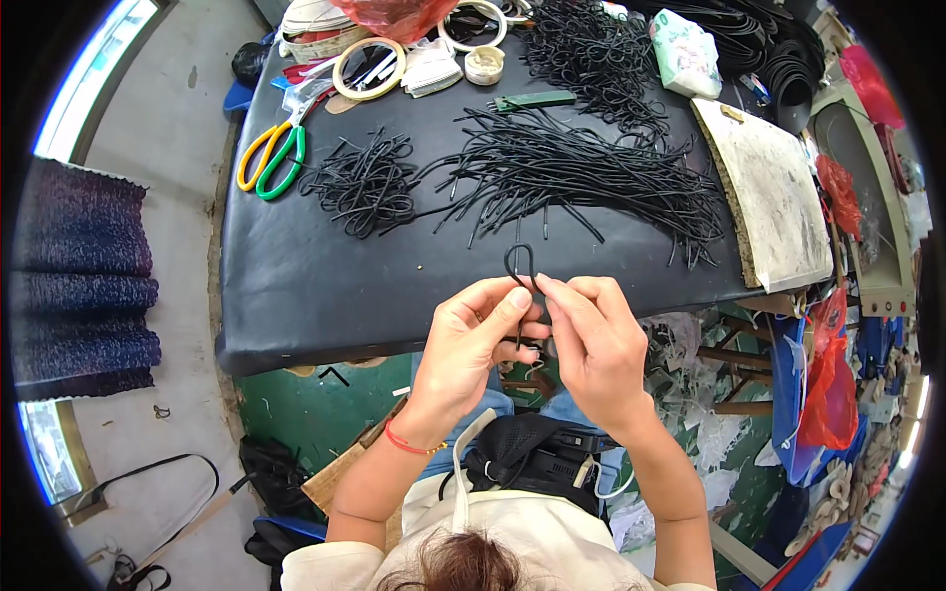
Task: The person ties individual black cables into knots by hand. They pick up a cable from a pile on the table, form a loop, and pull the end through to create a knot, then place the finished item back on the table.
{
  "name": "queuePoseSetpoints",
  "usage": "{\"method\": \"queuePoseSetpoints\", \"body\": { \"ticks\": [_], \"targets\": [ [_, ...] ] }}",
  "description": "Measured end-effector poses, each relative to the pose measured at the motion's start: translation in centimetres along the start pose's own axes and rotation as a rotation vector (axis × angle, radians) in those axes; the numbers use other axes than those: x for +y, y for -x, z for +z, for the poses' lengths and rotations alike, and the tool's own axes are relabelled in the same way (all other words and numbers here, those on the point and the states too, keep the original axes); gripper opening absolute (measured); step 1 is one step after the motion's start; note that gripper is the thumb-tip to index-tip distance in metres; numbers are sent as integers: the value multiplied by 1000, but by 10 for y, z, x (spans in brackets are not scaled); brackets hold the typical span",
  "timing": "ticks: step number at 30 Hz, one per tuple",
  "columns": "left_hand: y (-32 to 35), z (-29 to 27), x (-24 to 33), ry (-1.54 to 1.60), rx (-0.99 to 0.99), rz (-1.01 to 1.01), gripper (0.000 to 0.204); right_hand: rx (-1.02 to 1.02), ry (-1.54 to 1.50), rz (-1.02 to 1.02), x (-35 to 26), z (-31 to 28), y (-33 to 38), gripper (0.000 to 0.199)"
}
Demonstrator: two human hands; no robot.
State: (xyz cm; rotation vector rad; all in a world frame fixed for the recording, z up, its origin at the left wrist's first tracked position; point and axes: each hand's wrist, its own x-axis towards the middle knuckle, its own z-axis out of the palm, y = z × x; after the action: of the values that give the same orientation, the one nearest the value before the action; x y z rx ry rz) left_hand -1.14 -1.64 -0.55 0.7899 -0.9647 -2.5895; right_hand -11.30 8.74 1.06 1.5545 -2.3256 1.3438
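A thin black cord (508, 258) is bent into a small loop above my fingertips, just off the table's front edge. My left hand (483, 330) pinches it between thumb and fingers, the other fingers curled below. Close beside it, my right hand (591, 335) pinches the right side of the same loop. The cord's lower part is mostly hidden by my fingers. On the black table (325, 286) ahead lies a wide bundle of straight black cords (581, 172). To its left sits a smaller pile of looped black cords (370, 182).
Scissors (273, 158) with yellow and green handles lie at the left. Toward the back are tape rolls (370, 69), a small round tub (484, 65), a green bar (535, 100) and a tangled cord heap (591, 59). A worn pale board (769, 187) rests at the right edge.
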Motion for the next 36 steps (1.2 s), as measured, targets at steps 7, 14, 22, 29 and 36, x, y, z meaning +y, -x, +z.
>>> {"method": "queuePoseSetpoints", "body": {
  "ticks": [7,14,22,29,36],
  "targets": [
    [-4,-5,-10,-20,9,109,21,-55,150,-58,-2,0,1,27],
    [-2,1,-2,-15,68,95,17,-114,58,-61,-1,-6,1,22],
    [-5,-6,9,-16,-41,-95,15,-75,181,-211,6,-19,-4,19],
    [-4,-3,7,-102,-108,-95,17,-24,223,-228,8,-10,-2,19],
    [-8,-8,0,-299,-20,111,20,-102,309,-200,4,-29,-1,17]
  ]
}}
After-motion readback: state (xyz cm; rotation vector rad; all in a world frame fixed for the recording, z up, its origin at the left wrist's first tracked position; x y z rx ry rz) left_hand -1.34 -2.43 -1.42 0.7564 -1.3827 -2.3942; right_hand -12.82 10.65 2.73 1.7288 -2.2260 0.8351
